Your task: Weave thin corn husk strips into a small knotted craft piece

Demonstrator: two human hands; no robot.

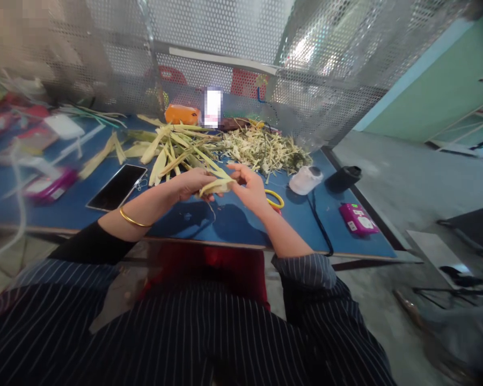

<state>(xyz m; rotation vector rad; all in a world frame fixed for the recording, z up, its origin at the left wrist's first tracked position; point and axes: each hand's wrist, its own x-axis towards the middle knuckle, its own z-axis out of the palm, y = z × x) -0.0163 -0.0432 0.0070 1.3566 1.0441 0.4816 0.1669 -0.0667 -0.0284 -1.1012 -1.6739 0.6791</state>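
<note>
Between my two hands is a pale folded corn husk (pixel 217 186), held above the front part of the blue table. My left hand (pixel 195 182) closes round its left side, fingers curled beneath. At its right end my right hand (pixel 247 185) pinches the husk between thumb and fingers. Just behind my hands lies a pile of long dried husk strips (pixel 165 147). To its right is a heap of short shredded husk pieces (pixel 261 149). Yellow-handled scissors (pixel 274 199) rest partly hidden behind my right wrist.
A phone (pixel 117 186) lies left of my forearm. On the right are a white thread spool (pixel 306 180), a black spool (pixel 343 178), a black strap (pixel 320 225) and a purple packet (pixel 358 219). An orange object (pixel 181 114) stands before the perforated metal screen (pixel 225 32).
</note>
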